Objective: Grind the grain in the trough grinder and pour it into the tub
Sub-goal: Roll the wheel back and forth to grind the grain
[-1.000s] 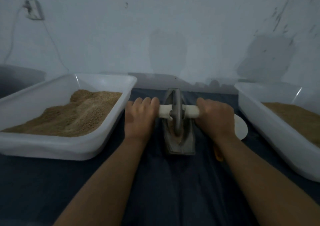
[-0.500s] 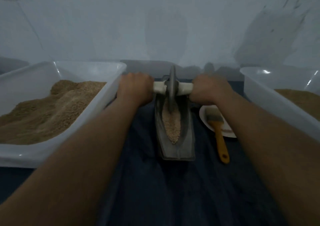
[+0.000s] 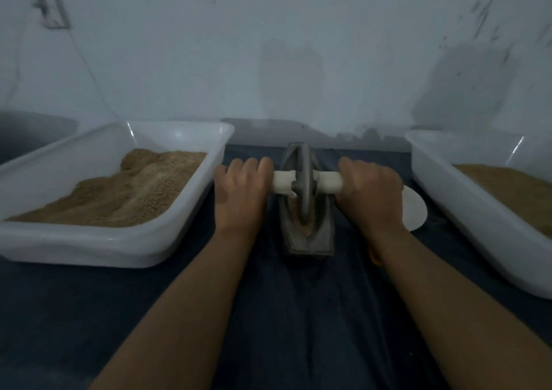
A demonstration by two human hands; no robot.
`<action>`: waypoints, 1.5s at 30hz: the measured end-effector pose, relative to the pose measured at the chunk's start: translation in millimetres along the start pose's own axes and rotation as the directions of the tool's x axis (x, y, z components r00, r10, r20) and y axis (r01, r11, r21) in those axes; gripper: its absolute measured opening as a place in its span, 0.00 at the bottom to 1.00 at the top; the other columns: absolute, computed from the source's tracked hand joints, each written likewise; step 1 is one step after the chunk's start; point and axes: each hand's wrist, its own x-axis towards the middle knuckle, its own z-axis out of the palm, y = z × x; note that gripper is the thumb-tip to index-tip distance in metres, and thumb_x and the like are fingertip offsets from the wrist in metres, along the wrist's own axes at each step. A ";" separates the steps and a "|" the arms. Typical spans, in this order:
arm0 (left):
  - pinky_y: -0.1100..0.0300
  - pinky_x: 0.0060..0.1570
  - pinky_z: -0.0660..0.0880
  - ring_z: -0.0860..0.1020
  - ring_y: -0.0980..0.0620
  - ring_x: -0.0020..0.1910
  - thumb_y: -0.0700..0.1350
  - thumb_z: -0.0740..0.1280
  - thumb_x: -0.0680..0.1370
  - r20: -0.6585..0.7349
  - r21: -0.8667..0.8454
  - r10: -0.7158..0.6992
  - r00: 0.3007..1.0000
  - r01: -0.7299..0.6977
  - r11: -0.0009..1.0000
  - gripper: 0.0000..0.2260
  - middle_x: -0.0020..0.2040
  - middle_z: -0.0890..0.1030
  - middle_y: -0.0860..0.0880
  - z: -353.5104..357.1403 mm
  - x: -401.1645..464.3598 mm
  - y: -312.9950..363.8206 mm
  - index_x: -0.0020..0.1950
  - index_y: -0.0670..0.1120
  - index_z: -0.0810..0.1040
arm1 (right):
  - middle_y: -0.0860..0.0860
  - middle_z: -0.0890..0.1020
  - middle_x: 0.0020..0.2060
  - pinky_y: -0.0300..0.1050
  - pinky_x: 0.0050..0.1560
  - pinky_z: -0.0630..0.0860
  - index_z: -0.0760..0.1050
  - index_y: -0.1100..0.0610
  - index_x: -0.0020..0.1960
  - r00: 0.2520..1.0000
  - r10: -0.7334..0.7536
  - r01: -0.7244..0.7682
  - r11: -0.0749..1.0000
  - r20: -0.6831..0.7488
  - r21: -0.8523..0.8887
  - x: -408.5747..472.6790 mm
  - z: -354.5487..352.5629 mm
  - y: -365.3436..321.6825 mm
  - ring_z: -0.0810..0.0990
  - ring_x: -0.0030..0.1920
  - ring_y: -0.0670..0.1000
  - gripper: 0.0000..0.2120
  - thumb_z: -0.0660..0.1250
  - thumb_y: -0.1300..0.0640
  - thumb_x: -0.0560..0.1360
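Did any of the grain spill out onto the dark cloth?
No spill shows on the cloth. The grain sits inside the trough and both tubs. Left hand and right hand grip the wheel's handle. Nothing stands out.

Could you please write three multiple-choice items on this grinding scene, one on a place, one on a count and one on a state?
1. Where does the grinding wheel sit?
A. In the trough, toward its near end
B. In the left tub
C. On the white disc

2. How many white tubs hold brown grain?
A. One
B. Two
C. Three

3. What are the hands doing?
A. Both lie flat on the cloth
B. One holds a brush
C. Each grips one end of the white handle

Answers:
1. A, the wheel stands in the metal trough between the hands.
2. B, the left tub and the right tub both hold grain.
3. C, the left hand and the right hand are curled round the handle on either side of the wheel.
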 end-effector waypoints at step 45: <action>0.52 0.41 0.61 0.78 0.40 0.40 0.38 0.68 0.71 0.081 -0.017 -0.021 0.996 0.023 1.000 0.13 0.41 0.80 0.44 39.2 31.9 -5.5 0.42 0.50 0.65 | 0.58 0.79 0.32 0.45 0.31 0.61 0.74 0.58 0.40 0.989 -0.066 0.071 0.997 0.135 -0.038 23.4 30.7 15.5 0.76 0.30 0.59 0.08 0.72 0.55 0.71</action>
